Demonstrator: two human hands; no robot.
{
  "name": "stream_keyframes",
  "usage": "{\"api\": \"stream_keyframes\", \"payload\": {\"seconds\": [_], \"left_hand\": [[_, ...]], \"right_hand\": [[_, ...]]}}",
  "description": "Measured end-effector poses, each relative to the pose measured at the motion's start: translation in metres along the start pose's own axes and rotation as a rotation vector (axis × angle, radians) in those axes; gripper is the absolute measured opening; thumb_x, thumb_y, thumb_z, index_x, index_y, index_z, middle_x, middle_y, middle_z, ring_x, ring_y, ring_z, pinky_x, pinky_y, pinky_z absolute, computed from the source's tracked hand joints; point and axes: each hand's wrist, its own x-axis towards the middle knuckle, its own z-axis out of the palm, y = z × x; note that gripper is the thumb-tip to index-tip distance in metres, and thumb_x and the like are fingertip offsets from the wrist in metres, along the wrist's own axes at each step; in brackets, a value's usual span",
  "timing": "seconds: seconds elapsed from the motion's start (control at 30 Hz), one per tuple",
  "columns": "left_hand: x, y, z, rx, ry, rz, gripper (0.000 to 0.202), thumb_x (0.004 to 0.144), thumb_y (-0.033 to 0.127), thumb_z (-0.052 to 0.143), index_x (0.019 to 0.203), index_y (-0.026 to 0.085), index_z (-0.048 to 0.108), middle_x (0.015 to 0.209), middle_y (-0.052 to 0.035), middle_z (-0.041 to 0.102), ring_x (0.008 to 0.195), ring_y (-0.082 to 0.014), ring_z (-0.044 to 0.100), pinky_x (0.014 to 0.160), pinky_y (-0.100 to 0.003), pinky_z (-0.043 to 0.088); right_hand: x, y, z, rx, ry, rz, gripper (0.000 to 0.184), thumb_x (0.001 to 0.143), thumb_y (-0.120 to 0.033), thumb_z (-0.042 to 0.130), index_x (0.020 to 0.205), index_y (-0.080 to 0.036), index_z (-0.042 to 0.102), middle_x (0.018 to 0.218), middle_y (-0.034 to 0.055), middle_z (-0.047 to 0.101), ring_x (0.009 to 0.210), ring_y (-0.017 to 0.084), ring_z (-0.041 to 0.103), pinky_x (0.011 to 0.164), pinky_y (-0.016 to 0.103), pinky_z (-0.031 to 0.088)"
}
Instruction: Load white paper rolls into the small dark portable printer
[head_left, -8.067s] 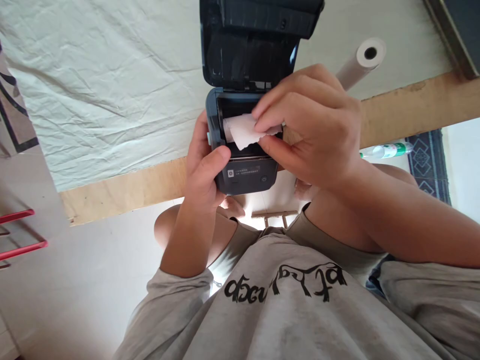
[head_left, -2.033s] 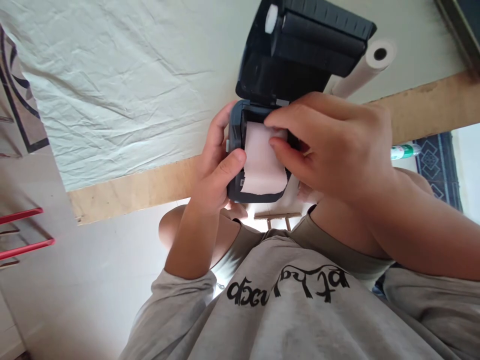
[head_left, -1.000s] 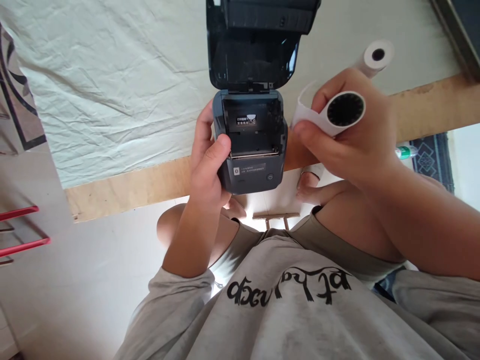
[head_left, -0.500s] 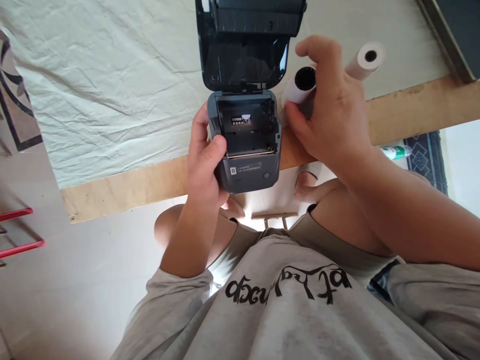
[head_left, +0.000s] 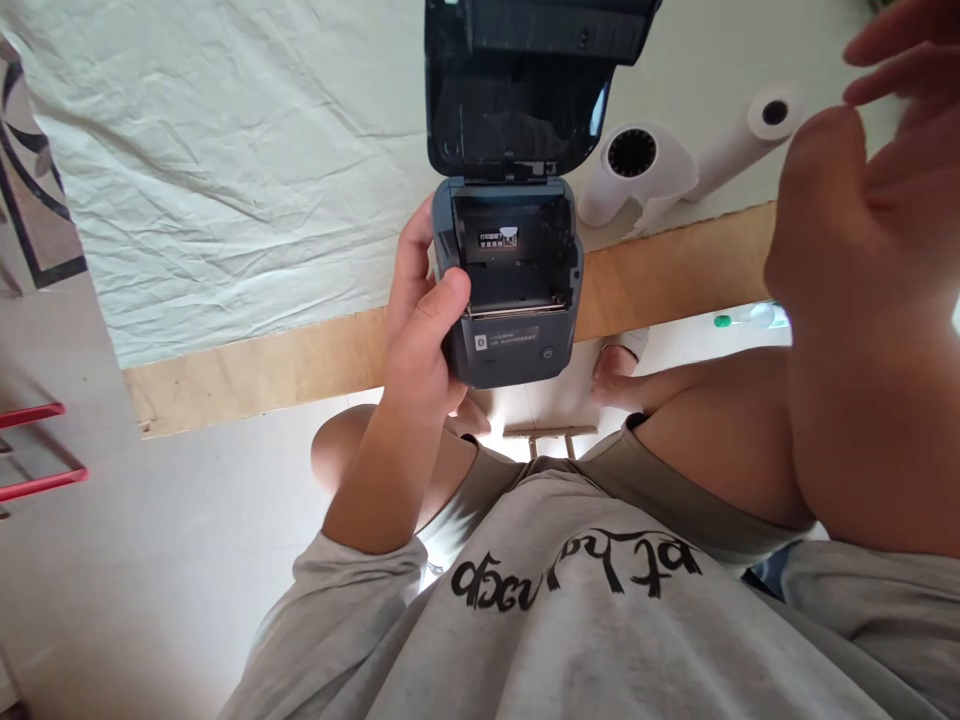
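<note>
A dark grey label printer (head_left: 506,340) is gripped along its left side by my left hand (head_left: 424,320), with the thumb on the front rim of its compartment. Its lid (head_left: 517,110) is swung up and back, showing the paper bay without a roll. My right hand (head_left: 862,210) is raised at the right edge, close to the camera, fingers apart with nothing seen in them. Left of that hand, a white paper roll (head_left: 600,190) with a wide black core stands on the table, its loose end hanging out. Beside it is a longer, narrower-cored white roll (head_left: 731,150).
A pale creased cloth (head_left: 247,160) covers the table, leaving a bare wooden front edge (head_left: 300,345). Red bars (head_left: 45,485) stick in at the left. A green-capped bottle (head_left: 742,317) is below the table edge on the right.
My right hand has come away from the wide-cored roll and moved right, nearer the camera. The printer sits slightly farther right in view, still in my left hand.
</note>
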Motion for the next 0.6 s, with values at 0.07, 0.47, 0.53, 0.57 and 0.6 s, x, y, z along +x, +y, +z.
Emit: {"api": "stream_keyframes", "payload": {"seconds": [0.07,0.47,0.53,0.57,0.6], "left_hand": [[0.001,0.0,0.002,-0.019,0.006,0.007,0.035,0.089,0.048,0.055,0.119,0.03,0.056,0.114,-0.0032,0.063,0.099,-0.0209,0.064,0.079,-0.036,0.055],[0.004,-0.002,0.003,-0.049,-0.034,0.049,0.036,0.088,0.045,0.056,0.12,0.028,0.058,0.112,-0.0029,0.066,0.099,-0.023,0.062,0.096,-0.047,0.05],[0.005,-0.003,0.002,-0.052,-0.051,0.076,0.039,0.086,0.046,0.059,0.12,0.028,0.058,0.112,-0.0029,0.067,0.1,-0.0235,0.062,0.094,-0.047,0.05],[0.004,-0.003,0.002,-0.052,-0.047,0.081,0.038,0.087,0.047,0.058,0.12,0.028,0.059,0.112,-0.0026,0.067,0.1,-0.0232,0.062,0.094,-0.046,0.05],[0.004,-0.002,0.003,-0.05,-0.041,0.075,0.036,0.088,0.046,0.057,0.119,0.028,0.059,0.112,-0.0022,0.067,0.101,-0.0229,0.062,0.094,-0.045,0.05]], "right_hand": [[0.004,0.002,-0.003,-0.106,-0.134,-0.248,0.06,0.058,-0.009,0.066,0.116,-0.027,0.067,0.119,0.0038,0.063,0.107,0.024,0.06,0.081,0.036,0.045],[0.006,0.014,-0.009,-0.363,-0.39,-0.382,0.077,0.062,0.002,0.056,0.133,-0.027,0.049,0.109,0.0044,0.069,0.08,0.014,0.06,0.072,0.029,0.047],[0.007,0.012,-0.008,-0.422,-0.418,-0.331,0.067,0.063,-0.005,0.063,0.126,-0.026,0.054,0.112,0.0056,0.067,0.077,0.013,0.057,0.068,0.028,0.045],[0.007,0.012,-0.007,-0.457,-0.414,-0.319,0.061,0.063,-0.01,0.068,0.122,-0.025,0.058,0.113,0.0072,0.065,0.078,0.014,0.056,0.067,0.029,0.045],[0.008,0.011,-0.005,-0.491,-0.392,-0.315,0.057,0.063,-0.015,0.071,0.119,-0.024,0.061,0.113,0.0087,0.064,0.08,0.015,0.055,0.068,0.03,0.045]]}}
